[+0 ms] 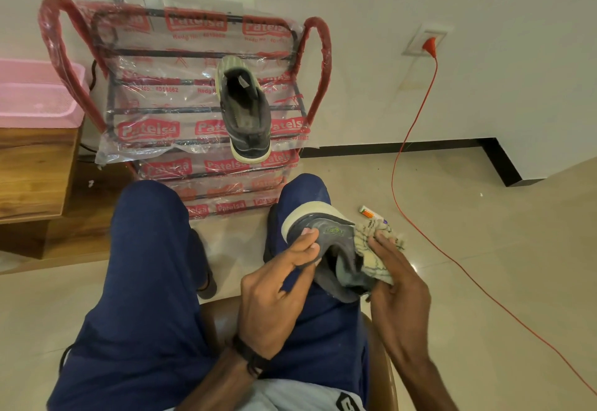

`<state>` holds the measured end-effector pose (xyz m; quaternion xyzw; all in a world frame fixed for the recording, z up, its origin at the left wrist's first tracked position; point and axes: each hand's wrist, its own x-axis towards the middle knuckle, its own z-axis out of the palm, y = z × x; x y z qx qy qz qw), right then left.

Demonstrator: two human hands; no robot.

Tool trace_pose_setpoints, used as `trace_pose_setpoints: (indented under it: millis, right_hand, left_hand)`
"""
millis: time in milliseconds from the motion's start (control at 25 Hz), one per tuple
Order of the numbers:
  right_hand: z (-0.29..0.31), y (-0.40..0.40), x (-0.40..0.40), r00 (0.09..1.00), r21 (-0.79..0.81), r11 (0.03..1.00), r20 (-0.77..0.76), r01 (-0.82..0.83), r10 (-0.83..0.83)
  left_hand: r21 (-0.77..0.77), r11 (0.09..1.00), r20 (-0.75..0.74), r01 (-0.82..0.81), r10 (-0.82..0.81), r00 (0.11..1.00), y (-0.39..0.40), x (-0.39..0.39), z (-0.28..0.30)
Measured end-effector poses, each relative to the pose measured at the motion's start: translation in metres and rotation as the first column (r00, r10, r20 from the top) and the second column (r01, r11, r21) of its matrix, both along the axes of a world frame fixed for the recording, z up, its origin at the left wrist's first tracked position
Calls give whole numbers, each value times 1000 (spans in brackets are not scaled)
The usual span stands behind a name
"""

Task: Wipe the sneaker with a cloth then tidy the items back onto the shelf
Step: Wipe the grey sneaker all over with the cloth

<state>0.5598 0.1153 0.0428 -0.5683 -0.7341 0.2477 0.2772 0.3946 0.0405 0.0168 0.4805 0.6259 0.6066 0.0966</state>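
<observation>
Low in the frame, right of centre, the grey sneaker (326, 249) is gripped at its collar by the left hand (274, 300); the cloth (374, 249) is pressed against it by the right hand's (397, 284) curled fingers. A second sneaker (245, 113) is seen on the shelf (155, 100) above.

Bare floor (484, 281) lies open rightward, crossed by the orange cable (420, 229); ahead, the wrapped shelf (200, 120) blocks the way.

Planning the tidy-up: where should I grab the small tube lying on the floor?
Pinch the tube across its middle, coming straight down from above. It lies flat on the tile just beyond the cloth and the right hand, with bare floor along its far side.
</observation>
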Motion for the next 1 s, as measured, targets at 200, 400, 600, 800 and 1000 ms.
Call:
trace_pose_setpoints:
  millis: [200, 400, 600, 800, 1000]
  right_hand:
    - [21, -10, -23, 968, 10, 974, -113, -225, 225]
    - [56, 31, 4, 963, 19, 995, -250, -97, 99]
    - [76, 31, -9, 922, 78, 994, -372, -81, 105]
    - [49, 10, -40, 924, 50, 997, -374, -63, 77]
    - [45, -3, -54, 958, 238, 956, -186, -174, 220]
  left_hand:
    - [25, 998, 2, -52, 52, 999, 9, -12, 10]
    - [146, 981, -221, 130, -96, 971, 51, -11, 55]
    - [121, 985, -234, 122, -91, 968, 51, -21, 55]
    - [28, 999, -138, -16, 20, 990, 33, -12, 43]
    - [11, 994, -128, -113, 113, 985, 30, -18, 40]
